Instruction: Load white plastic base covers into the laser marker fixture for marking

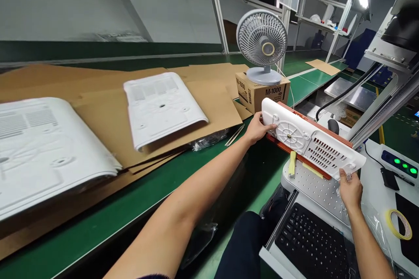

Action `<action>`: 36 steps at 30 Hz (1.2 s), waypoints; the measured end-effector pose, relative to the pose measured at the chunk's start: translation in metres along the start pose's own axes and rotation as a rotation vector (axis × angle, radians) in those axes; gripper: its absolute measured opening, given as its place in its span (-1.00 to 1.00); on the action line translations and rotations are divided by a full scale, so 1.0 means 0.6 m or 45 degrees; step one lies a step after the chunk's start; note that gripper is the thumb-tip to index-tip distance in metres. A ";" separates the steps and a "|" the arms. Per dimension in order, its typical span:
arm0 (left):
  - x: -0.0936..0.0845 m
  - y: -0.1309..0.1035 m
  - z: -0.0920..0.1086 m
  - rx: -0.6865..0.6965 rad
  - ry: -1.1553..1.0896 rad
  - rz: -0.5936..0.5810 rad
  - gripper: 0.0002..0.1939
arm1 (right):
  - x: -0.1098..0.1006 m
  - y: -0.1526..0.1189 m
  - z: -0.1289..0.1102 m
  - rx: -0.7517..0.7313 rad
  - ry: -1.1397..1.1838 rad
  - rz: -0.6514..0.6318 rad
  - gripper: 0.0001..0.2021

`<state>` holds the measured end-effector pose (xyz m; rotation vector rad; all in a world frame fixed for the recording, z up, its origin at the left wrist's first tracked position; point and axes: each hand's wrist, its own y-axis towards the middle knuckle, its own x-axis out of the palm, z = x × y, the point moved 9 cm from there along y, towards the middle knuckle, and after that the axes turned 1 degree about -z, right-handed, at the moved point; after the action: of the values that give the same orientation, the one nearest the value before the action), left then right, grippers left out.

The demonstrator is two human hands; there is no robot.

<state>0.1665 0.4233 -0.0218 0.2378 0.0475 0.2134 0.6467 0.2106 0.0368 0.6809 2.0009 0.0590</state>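
A white plastic panel with a round spoked pattern and a slotted vent is held up between both hands. My left hand grips its left end, thumb over the front face. At the lower right corner, my right hand pinches the other end, with some clear plastic film beside the fingers. Behind the panel, an orange-brown frame shows along its upper and lower edges. A yellow strip stands just below the panel, over a perforated metal plate.
Two white moulded covers lie on cardboard sheets to the left. A fan stands on an M-1000 box. Below are a keyboard and, at right, a tape roll and a box with green lights.
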 end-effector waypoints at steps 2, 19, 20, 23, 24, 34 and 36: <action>0.001 0.003 -0.004 0.000 0.038 0.004 -0.08 | 0.001 0.008 0.003 0.013 0.021 -0.033 -0.19; -0.006 -0.014 -0.024 -0.080 0.477 0.008 -0.20 | 0.009 0.011 0.012 0.093 -0.014 -0.180 -0.62; -0.006 -0.015 -0.023 -0.083 0.492 0.013 -0.20 | 0.009 0.010 0.011 0.096 -0.020 -0.185 -0.61; -0.004 -0.016 -0.030 -0.095 0.518 0.022 -0.18 | 0.010 0.008 0.011 0.098 -0.023 -0.196 -0.59; -0.004 -0.016 -0.033 -0.095 0.522 0.024 -0.17 | 0.011 0.008 0.011 0.098 -0.020 -0.200 -0.59; 0.003 -0.011 -0.047 -0.121 0.488 -0.017 -0.14 | 0.017 0.011 0.019 0.139 0.027 -0.236 -0.63; 0.010 -0.018 -0.034 -0.139 0.496 -0.032 -0.16 | 0.015 0.010 0.016 0.151 0.047 -0.235 -0.64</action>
<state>0.1731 0.4189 -0.0445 0.0845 0.4238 0.2339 0.6537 0.2178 0.0265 0.5696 2.1069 -0.1593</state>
